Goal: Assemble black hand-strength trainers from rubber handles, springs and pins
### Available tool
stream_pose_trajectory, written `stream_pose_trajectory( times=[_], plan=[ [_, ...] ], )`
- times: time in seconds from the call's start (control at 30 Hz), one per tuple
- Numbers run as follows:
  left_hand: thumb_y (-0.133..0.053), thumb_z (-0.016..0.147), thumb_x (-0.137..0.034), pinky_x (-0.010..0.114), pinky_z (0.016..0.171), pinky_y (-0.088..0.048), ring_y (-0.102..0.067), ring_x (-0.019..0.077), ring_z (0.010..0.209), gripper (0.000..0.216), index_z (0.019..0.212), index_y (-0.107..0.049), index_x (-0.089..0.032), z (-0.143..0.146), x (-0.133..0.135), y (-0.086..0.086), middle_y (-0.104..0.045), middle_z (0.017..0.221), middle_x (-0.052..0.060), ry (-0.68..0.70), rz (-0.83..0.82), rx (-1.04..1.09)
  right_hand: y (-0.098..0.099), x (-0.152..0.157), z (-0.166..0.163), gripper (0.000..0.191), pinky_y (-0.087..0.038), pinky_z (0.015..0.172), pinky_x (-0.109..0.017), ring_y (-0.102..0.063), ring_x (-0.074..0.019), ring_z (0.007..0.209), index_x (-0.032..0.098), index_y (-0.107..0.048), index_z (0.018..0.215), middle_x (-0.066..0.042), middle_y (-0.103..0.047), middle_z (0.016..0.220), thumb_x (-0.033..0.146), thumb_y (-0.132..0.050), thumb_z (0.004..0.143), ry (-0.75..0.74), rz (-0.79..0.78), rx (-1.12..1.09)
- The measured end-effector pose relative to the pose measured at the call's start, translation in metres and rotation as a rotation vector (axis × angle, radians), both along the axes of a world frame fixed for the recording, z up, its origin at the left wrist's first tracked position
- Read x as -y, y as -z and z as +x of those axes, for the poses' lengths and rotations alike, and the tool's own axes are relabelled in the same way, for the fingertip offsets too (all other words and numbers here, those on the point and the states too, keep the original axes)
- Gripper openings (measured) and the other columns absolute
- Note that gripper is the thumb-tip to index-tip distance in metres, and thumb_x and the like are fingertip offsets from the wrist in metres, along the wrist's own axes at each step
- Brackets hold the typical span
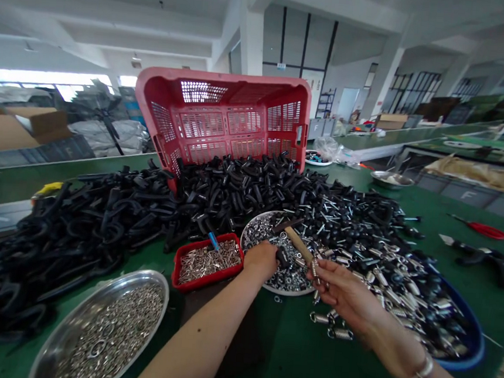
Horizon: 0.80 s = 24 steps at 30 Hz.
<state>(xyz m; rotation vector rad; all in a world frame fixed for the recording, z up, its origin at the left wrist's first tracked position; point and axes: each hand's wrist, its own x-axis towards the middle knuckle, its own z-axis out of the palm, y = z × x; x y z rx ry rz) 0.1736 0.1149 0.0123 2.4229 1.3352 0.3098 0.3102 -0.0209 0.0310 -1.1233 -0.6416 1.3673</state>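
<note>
Coiled steel spring (314, 270) is pinched in the right hand (342, 291) fingertips, long axis roughly upright and leaning toward the left hand (264, 259). That hand is just beside it, not touching, with fingers curled on a small black plastic piece (282, 255).

Biggest stuff first: a huge heap of black plastic handles (152, 215) lies beyond both hands, with a red slotted plastic crate (223, 116) tipped on its side behind it. There's a blue plastic basin (476, 348) right of the right hand and a shiny round steel dish (55, 345) of rings by the left forearm. Under the left hand is a round plate (242, 240) of nuts with a wooden-handled hammer (299, 244) across it. Just left of that sits a small red tray (208, 280) of pins.
</note>
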Motion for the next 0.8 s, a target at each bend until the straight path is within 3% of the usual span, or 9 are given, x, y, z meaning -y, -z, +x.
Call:
stream_pose_trajectory(
  times=[0.17,0.27,0.33,0.43,0.53,0.67,0.8],
  plan=[
    [-0.054,0.071,-0.02,0.032,0.077,-0.044,-0.058,0.0225,0.088,0.022,0.091,-0.063,-0.019,-0.007,0.003,0.003,-0.062,0.097,0.009,0.01,0.041,0.035,0.002,-0.001,-0.004,0.019,-0.028,0.038,-0.015,-0.046,-0.0055,0.053,0.019,-0.057,0.082,-0.001,-0.061,0.074,0.027,-0.067,0.068,0.049,-0.025,-0.066],
    [-0.058,0.067,-0.017,0.029,0.073,-0.044,-0.058,0.0197,0.081,0.021,0.087,-0.062,-0.016,-0.014,0.004,0.006,-0.063,0.086,0.007,-0.056,-0.027,0.267,0.002,-0.003,-0.009,0.018,-0.03,0.04,-0.016,-0.048,-0.006,0.055,0.02,-0.058,0.084,-0.002,-0.062,0.076,0.027,-0.066,0.07,0.044,-0.015,-0.078],
    [-0.061,0.065,-0.016,0.026,0.064,-0.044,-0.057,0.0158,0.068,0.014,0.078,-0.06,-0.015,-0.02,0.009,0.008,-0.062,0.073,0.004,-0.131,-0.199,0.542,0.001,-0.005,-0.013,0.021,-0.031,0.04,-0.017,-0.048,-0.0064,0.055,0.021,-0.059,0.089,-0.002,-0.063,0.077,0.028,-0.066,0.07,0.027,0.002,-0.045],
    [-0.061,0.067,-0.019,0.02,0.046,-0.038,-0.047,0.0084,0.047,0.012,0.077,-0.059,-0.013,-0.034,0.028,0.007,-0.057,0.061,0.0,-0.237,-0.656,0.936,0.001,-0.007,-0.023,0.023,-0.034,0.042,-0.019,-0.05,-0.008,0.058,0.023,-0.06,0.092,-0.002,-0.064,0.08,0.029,-0.065,0.071,0.01,0.045,0.036],
    [-0.068,0.064,-0.021,0.016,0.042,-0.037,-0.048,0.0064,0.048,0.021,0.082,-0.06,-0.013,-0.051,0.053,0.003,-0.056,0.06,-0.001,-0.312,-1.076,1.172,-0.002,-0.01,-0.04,0.022,-0.035,0.044,-0.019,-0.05,-0.0089,0.06,0.024,-0.06,0.09,-0.001,-0.063,0.08,0.029,-0.066,0.069,0.014,0.098,0.1],
    [-0.069,0.066,-0.018,0.013,0.041,-0.04,-0.048,0.0051,0.047,0.022,0.086,-0.06,-0.014,-0.068,0.074,0.002,-0.051,0.056,-0.003,-0.522,-1.213,1.33,-0.003,-0.015,-0.069,0.019,-0.036,0.046,-0.018,-0.051,-0.0086,0.064,0.021,-0.06,0.084,-0.001,-0.061,0.081,0.027,-0.068,0.068,-0.022,0.155,0.081],
    [-0.064,0.072,-0.016,0.013,0.04,-0.042,-0.047,0.0046,0.045,0.016,0.087,-0.057,-0.014,-0.075,0.079,0.003,-0.05,0.056,-0.003,-0.595,-1.288,1.41,0.004,-0.022,-0.089,0.019,-0.034,0.043,-0.015,-0.049,-0.0066,0.063,0.019,-0.059,0.081,-0.001,-0.059,0.081,0.026,-0.07,0.067,-0.048,0.138,-0.006]
  ],
)
